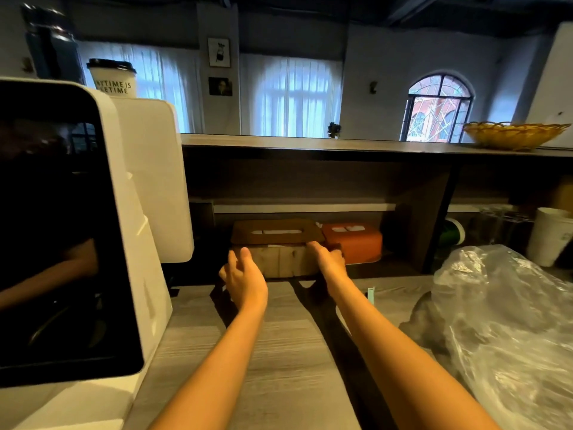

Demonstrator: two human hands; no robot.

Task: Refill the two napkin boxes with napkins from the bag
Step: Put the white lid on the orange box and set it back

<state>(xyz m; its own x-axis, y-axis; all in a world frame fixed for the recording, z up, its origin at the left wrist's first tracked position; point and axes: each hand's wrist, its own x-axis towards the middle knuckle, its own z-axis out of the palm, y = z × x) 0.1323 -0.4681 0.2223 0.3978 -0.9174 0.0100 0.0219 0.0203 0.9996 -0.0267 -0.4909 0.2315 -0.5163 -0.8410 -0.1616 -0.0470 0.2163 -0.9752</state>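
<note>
Counter [273, 352]: grey wood-grain top, both forearms stretched forward across it.
Bag [508, 330]: clear crinkled plastic, slumped on the counter to the right, well apart from the hands. Contents cannot be made out through the glare. Likely soft and slippery; best taken by a gathered fold or the mouth.
White machine [77, 231]: large, dark screen, along the left edge of the counter.
Left hand [243, 276]: fingers spread and loosely curved, holding nothing, just short of the near box's left end; contact not clear.
Right hand [328, 259]: at the near box's right end, thumb up near the lid edge, fingers wrapped round the corner. Reads as a grip.
Wooden napkin box [279, 259]: pale wood body, brown slotted lid, at the back edge of the counter under the shelf.
Handling: rigid, probably light if empty. The lid looks like a separate piece, so hold the body by its two short ends, not the lid.
Orange napkin box [353, 240]: just beside and behind the wooden one, on its right, white napkin showing in the slot.
Paper cups [550, 237]: white stack at the far right.
Upper shelf: woven basket [514, 135] at its right end.
</note>
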